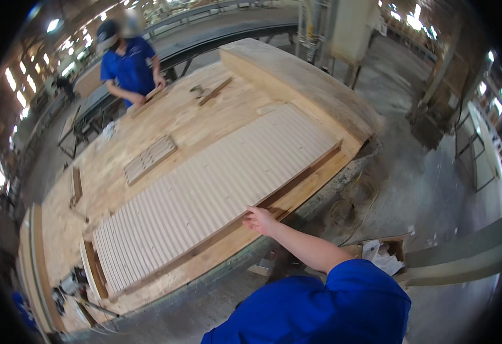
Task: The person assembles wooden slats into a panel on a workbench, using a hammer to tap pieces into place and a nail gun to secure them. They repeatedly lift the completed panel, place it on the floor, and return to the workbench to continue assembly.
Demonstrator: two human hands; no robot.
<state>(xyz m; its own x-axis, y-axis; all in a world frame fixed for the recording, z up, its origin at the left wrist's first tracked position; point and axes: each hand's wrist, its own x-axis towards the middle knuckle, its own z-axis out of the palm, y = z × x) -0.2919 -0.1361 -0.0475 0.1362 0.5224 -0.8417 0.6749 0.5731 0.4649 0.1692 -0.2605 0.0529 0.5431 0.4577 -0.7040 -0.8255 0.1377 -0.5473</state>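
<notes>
A long pale panel with a ribbed top [205,195] lies slantwise across a big wooden worktable, raised on a darker wooden frame at its edge. My right hand [258,221] reaches from the lower right to the middle of the panel's near long edge. Its fingers are bent round that edge, one on top and the others against the side. My left hand does not show. Beyond the panel lies a small grooved board with holes [151,159].
A co-worker in blue [129,66] stands at the far side, hands on a wooden strip. A raised wooden ledge [314,86] bounds the table's right end. A power tool [74,281] lies near left, a wood block [75,184] beyond. A cardboard box [397,249] sits lower right.
</notes>
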